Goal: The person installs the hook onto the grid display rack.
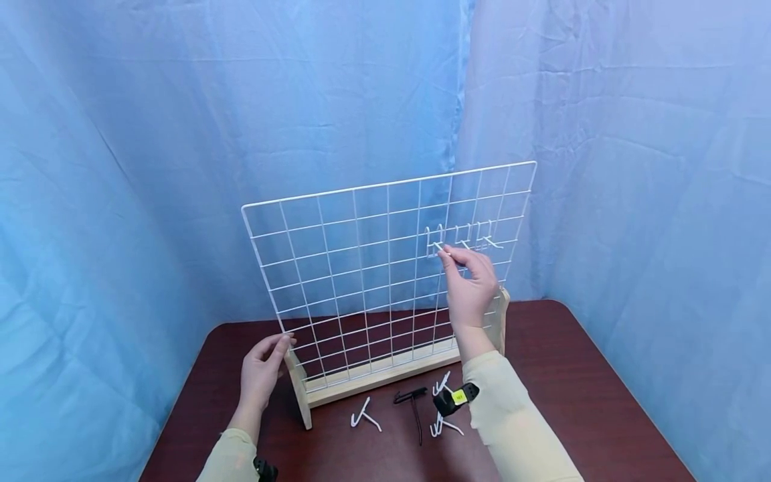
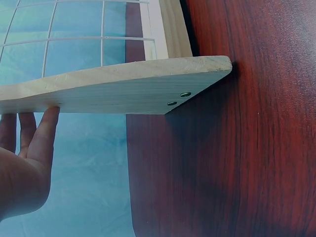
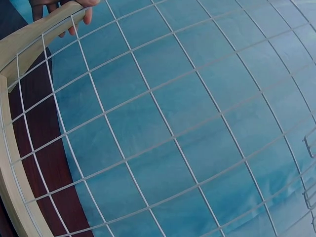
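A white wire grid panel [image 1: 373, 268] stands upright in a wooden stand [image 1: 385, 378]. My right hand [image 1: 472, 284] pinches the prong of a white wire hook [image 1: 429, 242], whose curved top ends lie at the grid's wires. Two more white hooks hang on the grid to its right, the outer hook [image 1: 490, 242] with its prong pointing forward. At the grid's lower left, my left hand [image 1: 262, 368] holds the top of the stand's wooden side piece [image 2: 123, 81]. In the right wrist view, fingers [image 3: 88, 15] of that hand curl around this wood.
On the dark red table [image 1: 572, 402], in front of the stand, lie a white hook [image 1: 365, 414], a black hook [image 1: 415, 408] and two more white hooks, partly behind the right wrist's strap [image 1: 456, 399]. Blue curtains [image 1: 337, 100] hang behind and at both sides.
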